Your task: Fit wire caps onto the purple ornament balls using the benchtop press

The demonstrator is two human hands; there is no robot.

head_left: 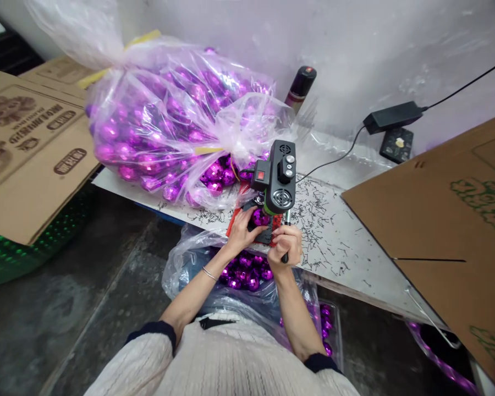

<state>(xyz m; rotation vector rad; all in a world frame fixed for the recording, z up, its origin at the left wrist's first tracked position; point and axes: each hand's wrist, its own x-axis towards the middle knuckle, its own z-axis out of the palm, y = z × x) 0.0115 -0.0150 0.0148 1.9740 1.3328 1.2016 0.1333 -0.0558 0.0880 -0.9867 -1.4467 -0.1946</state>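
A small black bench drill press [284, 170] with a red switch stands at the front edge of the table, on a red base. Beneath its head sits a shiny purple faceted ball [260, 217]. My left hand [243, 232] holds this ball from the left and front, thumb and fingers around it. Wrapped around the press's black-ended lever handle [285, 257] is my right hand [285, 246], just right of the ball. Below both hands, an open clear plastic bag [181, 264] contains several purple balls [245, 272].
A large tied clear bag [177, 110] full of purple balls fills the table's left. Dark shavings [317, 231] litter the white tabletop [355, 258]. Cardboard boxes flank the table, left [37, 165] and right [445, 231]. A spray can [300, 88] and black power adapter [391, 117] are behind.
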